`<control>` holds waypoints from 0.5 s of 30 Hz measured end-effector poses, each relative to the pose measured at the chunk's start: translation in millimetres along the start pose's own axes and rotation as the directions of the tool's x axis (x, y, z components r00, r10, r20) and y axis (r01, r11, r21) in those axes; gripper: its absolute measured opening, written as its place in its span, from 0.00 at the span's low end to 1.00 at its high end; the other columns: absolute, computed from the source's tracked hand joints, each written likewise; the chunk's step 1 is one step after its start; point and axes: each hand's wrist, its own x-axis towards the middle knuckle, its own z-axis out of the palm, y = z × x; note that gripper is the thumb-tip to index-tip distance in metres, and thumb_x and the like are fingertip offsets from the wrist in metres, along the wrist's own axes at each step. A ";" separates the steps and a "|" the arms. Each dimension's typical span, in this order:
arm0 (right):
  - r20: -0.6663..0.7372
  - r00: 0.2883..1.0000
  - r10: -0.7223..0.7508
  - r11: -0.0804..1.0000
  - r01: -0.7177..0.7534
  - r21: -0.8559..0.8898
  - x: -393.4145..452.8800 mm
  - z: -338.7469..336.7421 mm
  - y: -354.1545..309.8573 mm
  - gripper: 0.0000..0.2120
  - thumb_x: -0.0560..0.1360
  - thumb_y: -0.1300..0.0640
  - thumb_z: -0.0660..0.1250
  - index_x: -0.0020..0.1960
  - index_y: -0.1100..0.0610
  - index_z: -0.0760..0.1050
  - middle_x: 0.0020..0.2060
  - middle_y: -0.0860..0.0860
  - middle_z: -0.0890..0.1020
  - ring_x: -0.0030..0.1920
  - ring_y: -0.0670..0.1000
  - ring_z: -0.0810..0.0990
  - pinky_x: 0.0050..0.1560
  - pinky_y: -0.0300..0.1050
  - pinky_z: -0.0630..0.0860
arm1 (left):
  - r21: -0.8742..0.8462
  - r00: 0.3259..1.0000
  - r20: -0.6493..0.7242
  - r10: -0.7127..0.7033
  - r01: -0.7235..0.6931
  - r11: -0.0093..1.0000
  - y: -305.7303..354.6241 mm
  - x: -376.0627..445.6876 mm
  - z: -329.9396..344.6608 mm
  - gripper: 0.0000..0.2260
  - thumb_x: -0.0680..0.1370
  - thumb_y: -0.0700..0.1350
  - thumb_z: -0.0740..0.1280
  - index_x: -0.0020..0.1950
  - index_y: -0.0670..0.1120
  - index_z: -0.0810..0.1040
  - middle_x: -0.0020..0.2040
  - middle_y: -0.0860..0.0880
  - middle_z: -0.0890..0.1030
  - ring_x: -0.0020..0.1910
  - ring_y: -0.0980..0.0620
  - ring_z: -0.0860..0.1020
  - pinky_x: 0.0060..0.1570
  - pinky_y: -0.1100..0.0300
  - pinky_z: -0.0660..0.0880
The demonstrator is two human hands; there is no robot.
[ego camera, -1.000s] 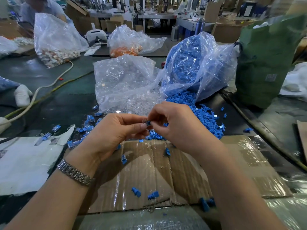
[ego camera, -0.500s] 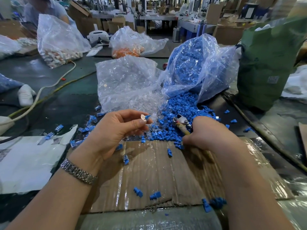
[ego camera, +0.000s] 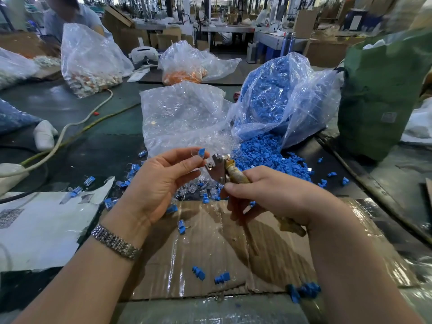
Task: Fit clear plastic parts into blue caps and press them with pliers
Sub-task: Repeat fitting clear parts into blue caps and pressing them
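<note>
My left hand (ego camera: pixel 161 181) pinches a small blue cap with a clear plastic part (ego camera: pixel 200 152) between thumb and fingertips, held up above the table. My right hand (ego camera: pixel 268 195) grips the worn handles of the pliers (ego camera: pixel 222 166), whose metal jaws sit just right of the cap, almost touching it. A pile of loose blue caps (ego camera: pixel 264 153) spills from a blue-filled bag (ego camera: pixel 280 94). Clear parts lie at the mouth of a transparent bag (ego camera: pixel 184 115). Finished blue-and-clear pieces (ego camera: pixel 121 183) lie scattered left of my left hand.
A taped cardboard sheet (ego camera: pixel 210 249) lies under my hands with a few blue caps on it. White paper (ego camera: pixel 42 225) lies at the left, a green sack (ego camera: pixel 383 94) at the right. Cables (ego camera: pixel 70 129) cross the dark table. Another person (ego camera: pixel 70 17) works behind bags at the far left.
My right hand left the cap, took the pliers from the blue pile and brought them up beside the cap. My left hand raised the cap a little.
</note>
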 end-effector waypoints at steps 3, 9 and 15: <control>0.000 1.000 -0.029 0.999 0.029 -0.039 1.3 4.3 -1.8 0.14 0.83 0.54 0.63 0.51 0.67 0.76 0.40 0.57 0.83 0.43 0.57 0.85 0.54 0.58 0.83 | 0.041 1.000 -0.011 0.011 -0.011 0.999 -0.1 -0.8 3.0 0.10 0.69 0.42 0.73 0.49 0.46 0.87 0.53 0.45 0.86 0.53 0.51 0.84 0.53 0.60 0.81; 0.006 0.999 -0.052 0.997 0.052 -0.063 1.9 7.1 -3.3 0.16 0.83 0.50 0.63 0.51 0.65 0.75 0.39 0.56 0.82 0.46 0.59 0.86 0.54 0.59 0.83 | 0.163 0.998 0.003 0.062 -0.062 0.985 -2.3 -1.6 6.0 0.09 0.69 0.44 0.73 0.47 0.50 0.88 0.51 0.46 0.87 0.52 0.51 0.84 0.52 0.61 0.81; -0.077 0.995 -0.064 0.997 0.060 -0.058 10.1 16.0 0.1 0.22 0.82 0.44 0.63 0.46 0.64 0.77 0.32 0.55 0.80 0.33 0.56 0.83 0.44 0.61 0.84 | 0.249 0.994 -0.044 0.102 -0.088 0.964 -3.6 -3.9 7.5 0.13 0.69 0.45 0.72 0.53 0.47 0.85 0.52 0.46 0.87 0.56 0.47 0.84 0.58 0.53 0.79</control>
